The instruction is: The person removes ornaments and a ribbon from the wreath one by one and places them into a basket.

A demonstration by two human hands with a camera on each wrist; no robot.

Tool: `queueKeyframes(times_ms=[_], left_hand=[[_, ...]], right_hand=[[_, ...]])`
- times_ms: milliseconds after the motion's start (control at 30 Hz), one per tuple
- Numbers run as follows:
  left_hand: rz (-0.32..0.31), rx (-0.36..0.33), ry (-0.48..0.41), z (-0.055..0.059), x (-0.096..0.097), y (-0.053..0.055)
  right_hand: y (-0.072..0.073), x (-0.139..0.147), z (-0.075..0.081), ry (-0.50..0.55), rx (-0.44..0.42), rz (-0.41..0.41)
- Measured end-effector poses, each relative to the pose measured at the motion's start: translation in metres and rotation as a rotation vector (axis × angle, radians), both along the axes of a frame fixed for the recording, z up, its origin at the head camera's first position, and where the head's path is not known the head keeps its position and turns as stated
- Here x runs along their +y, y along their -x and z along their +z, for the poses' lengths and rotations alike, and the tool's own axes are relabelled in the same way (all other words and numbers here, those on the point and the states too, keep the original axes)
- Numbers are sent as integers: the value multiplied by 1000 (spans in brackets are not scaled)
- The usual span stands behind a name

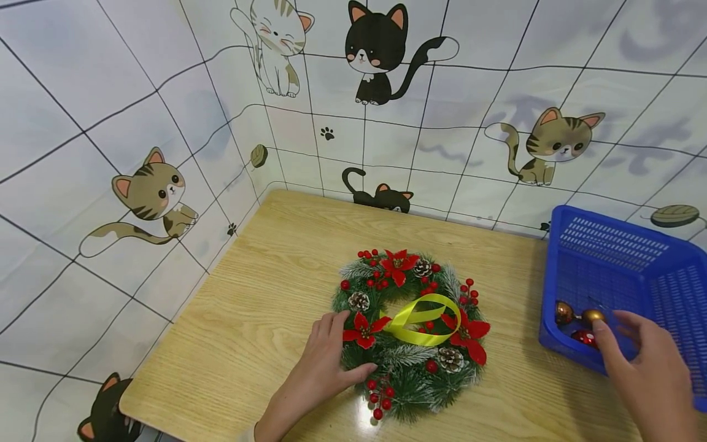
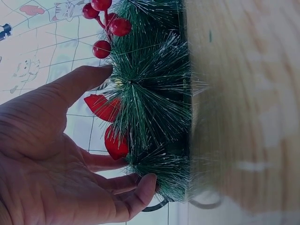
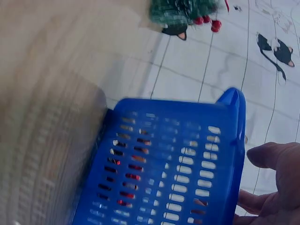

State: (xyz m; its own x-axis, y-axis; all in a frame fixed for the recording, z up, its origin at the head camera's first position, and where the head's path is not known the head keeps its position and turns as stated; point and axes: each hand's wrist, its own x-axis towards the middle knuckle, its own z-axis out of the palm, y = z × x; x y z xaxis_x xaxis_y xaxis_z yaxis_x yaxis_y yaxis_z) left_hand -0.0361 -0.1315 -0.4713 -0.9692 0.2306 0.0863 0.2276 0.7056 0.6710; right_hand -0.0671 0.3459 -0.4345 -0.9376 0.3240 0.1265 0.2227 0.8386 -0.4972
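Observation:
A green Christmas wreath (image 1: 405,396) with red poinsettias, berries and frosted pinecones lies on the table. A loop of yellow ribbon (image 1: 422,338) rests across its middle. My left hand (image 1: 323,365) touches the wreath's left edge, thumb and fingers spread apart; in the left wrist view its fingertips meet the green needles. Over the near left part of a blue basket (image 1: 552,270) is my right hand (image 1: 649,365), fingers apart and holding nothing. Close to its thumb inside the basket are a gold ball ornament (image 1: 593,317), a brown one (image 1: 564,312) and a red one (image 1: 584,337).
The light wooden table (image 1: 248,307) meets a wall (image 1: 442,116) covered with cat-print sheeting at the back and left. The basket, with slotted sides, stands at the table's right, near the back wall.

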Motion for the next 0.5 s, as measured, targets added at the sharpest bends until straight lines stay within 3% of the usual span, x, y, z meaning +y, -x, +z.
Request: queueKeyframes(times_ms=[500], left_hand=[[2, -5, -2, 0, 0, -1]], right_hand=[[2, -12, -2, 29, 50, 103]])
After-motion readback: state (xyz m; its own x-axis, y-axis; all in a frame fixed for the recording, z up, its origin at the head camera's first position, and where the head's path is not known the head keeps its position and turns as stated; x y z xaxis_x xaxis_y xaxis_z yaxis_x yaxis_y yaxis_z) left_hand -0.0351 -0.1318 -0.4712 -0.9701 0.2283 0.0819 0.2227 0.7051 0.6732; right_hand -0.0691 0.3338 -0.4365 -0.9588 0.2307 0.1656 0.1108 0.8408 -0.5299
